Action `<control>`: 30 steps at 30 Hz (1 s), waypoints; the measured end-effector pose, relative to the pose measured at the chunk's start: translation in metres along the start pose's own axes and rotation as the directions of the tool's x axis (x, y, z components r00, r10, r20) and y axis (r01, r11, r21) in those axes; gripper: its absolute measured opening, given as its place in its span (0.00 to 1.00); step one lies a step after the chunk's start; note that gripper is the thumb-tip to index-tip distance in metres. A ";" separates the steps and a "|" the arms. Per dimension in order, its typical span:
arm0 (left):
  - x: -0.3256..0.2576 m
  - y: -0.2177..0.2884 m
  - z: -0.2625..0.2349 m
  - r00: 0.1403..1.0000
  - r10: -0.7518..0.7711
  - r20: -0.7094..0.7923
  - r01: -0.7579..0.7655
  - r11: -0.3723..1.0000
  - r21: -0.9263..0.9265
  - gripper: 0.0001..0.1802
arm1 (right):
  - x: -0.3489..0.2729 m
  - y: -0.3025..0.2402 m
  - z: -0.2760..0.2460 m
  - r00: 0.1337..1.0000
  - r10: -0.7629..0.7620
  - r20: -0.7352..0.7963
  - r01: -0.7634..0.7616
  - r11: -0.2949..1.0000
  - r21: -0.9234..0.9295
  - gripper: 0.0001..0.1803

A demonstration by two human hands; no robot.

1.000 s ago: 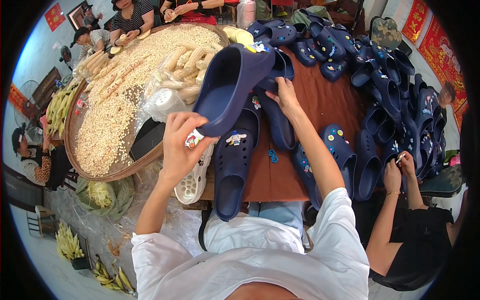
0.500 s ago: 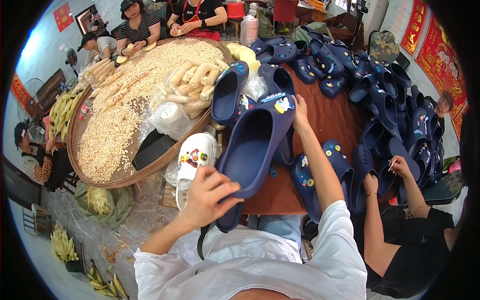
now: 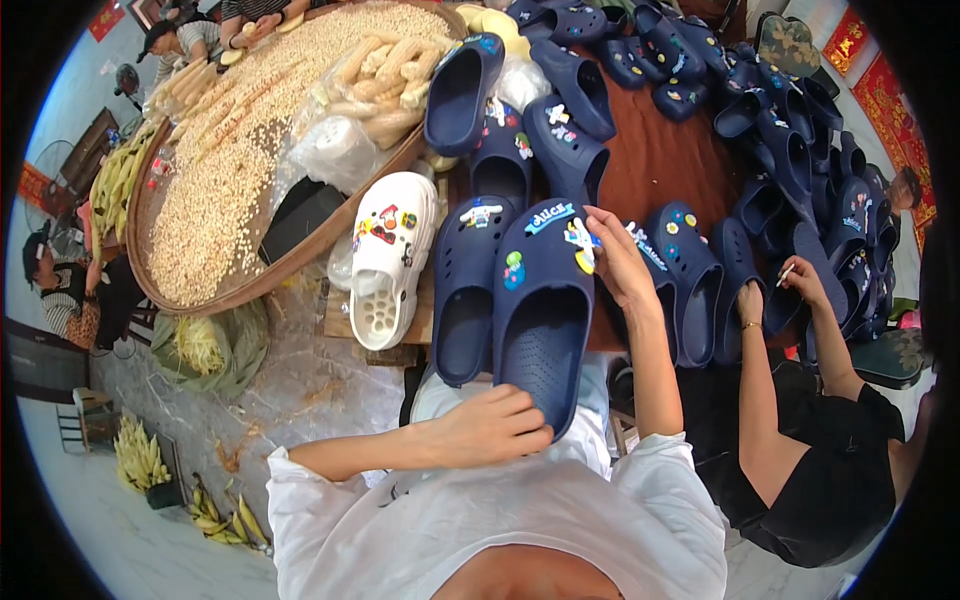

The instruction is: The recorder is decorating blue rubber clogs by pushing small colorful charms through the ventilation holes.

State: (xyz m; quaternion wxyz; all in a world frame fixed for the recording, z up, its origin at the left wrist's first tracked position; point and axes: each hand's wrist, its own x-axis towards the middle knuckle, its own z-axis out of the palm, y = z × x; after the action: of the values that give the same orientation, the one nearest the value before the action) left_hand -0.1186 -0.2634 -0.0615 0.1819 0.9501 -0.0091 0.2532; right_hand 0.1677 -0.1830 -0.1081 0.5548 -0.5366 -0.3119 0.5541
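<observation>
Both hands grip one navy clog: left hand at heel, right hand at toe; a round basket beside it holds corn kernels.

Red hanging signs with gold marks hang at the top right; another red sign, partly cut off, seems to hang top left.

Pale marbled floor, daylit. Brown surface at right; red hangings on far wall; small stool at left.
</observation>
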 end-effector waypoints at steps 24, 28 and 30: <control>-0.005 -0.028 0.056 0.915 -0.402 0.030 0.384 0.846 -0.370 0.15 | -0.040 0.079 -0.014 0.989 -0.045 -0.142 -0.021 0.901 -0.434 0.20; 0.013 -0.046 0.052 0.717 -0.632 -0.294 0.571 0.775 -0.272 0.18 | -0.042 0.069 -0.005 0.941 -0.324 -0.096 0.191 0.745 -0.639 0.18; 0.015 -0.045 0.055 0.708 -0.671 -0.222 0.604 0.738 -0.302 0.19 | -0.046 0.052 0.008 0.929 -0.369 -0.030 0.243 0.668 -0.703 0.18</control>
State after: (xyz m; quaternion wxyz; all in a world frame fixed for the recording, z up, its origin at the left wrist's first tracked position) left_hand -0.0740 -0.2396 -0.1140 0.3551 0.8161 0.3242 0.3206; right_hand 0.1370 -0.2345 -0.1443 0.4253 -0.6882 -0.5323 0.2493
